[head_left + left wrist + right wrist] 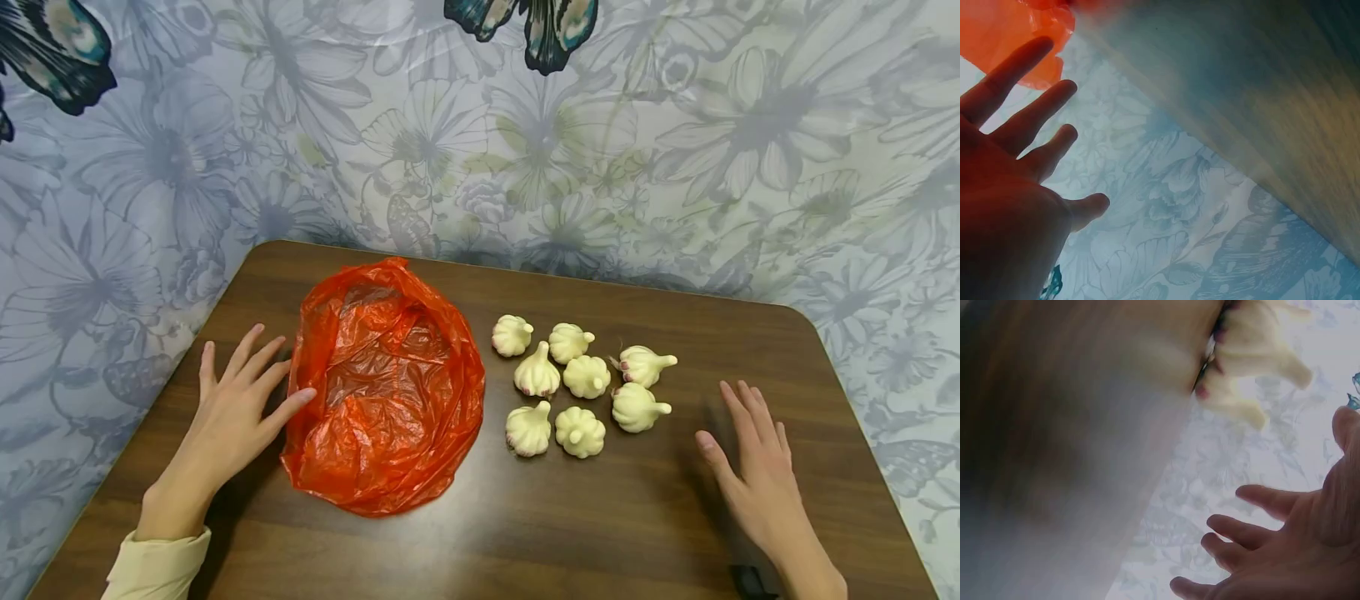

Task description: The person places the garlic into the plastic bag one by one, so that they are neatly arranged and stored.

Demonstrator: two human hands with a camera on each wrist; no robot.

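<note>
A red plastic bag point(405, 450) lies on the table with its mouth spread wide, facing up. At its left rim is my left hand point(232, 417), fingers spread, the thumb over the bag's edge; whether it touches the plastic I cannot tell. In the left wrist view the fingers of the left hand point(1016, 144) are apart and hold nothing. Several garlic bulbs point(587, 377) sit in a loose group right of the bag. My right hand point(765, 483) is to the right of the garlic, apart from it, fingers extended. The right wrist view shows that hand point(1272, 544) holding nothing, with blurred garlic bulbs point(1254, 344) beyond.
The brown wooden table point(600, 525) has rounded far corners. Behind its far edge stands a wall point(420, 125) with a pale floral pattern and dark butterfly shapes. A small black object point(750, 581) shows by the right wrist.
</note>
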